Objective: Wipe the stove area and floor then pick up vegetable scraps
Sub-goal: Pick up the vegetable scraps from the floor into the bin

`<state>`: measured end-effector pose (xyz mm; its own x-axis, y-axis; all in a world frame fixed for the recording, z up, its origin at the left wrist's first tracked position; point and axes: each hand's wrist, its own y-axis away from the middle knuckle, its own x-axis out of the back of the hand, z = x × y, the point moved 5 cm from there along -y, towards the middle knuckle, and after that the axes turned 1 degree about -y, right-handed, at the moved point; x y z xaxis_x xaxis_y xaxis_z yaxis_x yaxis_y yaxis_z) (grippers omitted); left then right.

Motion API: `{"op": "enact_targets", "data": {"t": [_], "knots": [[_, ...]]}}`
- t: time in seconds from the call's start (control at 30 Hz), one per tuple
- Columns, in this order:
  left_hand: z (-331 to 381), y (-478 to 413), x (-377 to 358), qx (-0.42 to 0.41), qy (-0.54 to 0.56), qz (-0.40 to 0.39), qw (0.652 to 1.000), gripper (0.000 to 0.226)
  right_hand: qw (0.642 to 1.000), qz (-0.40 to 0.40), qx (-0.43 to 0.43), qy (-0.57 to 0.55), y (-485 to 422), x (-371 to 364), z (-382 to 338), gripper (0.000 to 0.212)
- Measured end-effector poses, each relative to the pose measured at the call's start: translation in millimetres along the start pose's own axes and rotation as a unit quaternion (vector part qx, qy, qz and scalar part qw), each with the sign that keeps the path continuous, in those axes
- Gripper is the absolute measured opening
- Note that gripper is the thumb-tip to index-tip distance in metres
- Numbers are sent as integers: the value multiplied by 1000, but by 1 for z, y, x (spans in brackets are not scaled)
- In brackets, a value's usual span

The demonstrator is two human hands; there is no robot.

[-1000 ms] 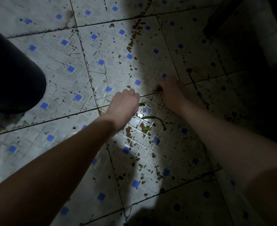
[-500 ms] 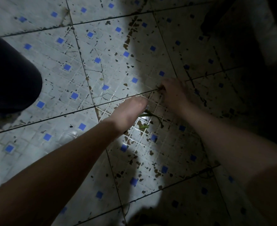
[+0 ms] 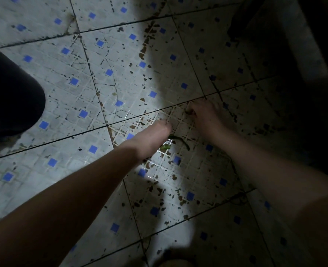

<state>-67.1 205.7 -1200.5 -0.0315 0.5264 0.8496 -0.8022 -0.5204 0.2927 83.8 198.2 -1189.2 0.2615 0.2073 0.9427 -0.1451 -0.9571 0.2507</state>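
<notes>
Green vegetable scraps lie on the dirty tiled floor: a short bright piece and a thin dark stem. My left hand is right over their left end, seen from the back, with its fingers bent down and hidden. Whether they grip the stem is not visible. My right hand is just beyond, in shadow, fingertips curled down on the tile joint at a small dark spot. Its grip is not clear.
The tiles are white with blue squares, flecked with brown dirt. My dark-clothed knee fills the left edge. A dark object and a pale wall base stand at the upper right, in deep shadow.
My left hand has moved down and right onto the end of the green stem. My right hand has stayed at the same tile joint. The scraps have not shifted.
</notes>
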Motion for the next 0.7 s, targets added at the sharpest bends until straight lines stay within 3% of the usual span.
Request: {"op": "enact_targets", "data": {"t": [0.27,0.4,0.57,0.7], "knots": [[-4,12,-2,-22,-7,36,999,32,1000,11,12,-14,11,-3,1,26],[0,21,-7,-18,13,23,999,23,999,14,22,-33,19,-7,0,22],[9,30,-4,-10,22,23,999,32,1000,-11,9,-6,31,-15,4,16],[15,28,-6,-6,-4,21,1000,36,1000,-20,16,-7,39,-16,3,25]]}}
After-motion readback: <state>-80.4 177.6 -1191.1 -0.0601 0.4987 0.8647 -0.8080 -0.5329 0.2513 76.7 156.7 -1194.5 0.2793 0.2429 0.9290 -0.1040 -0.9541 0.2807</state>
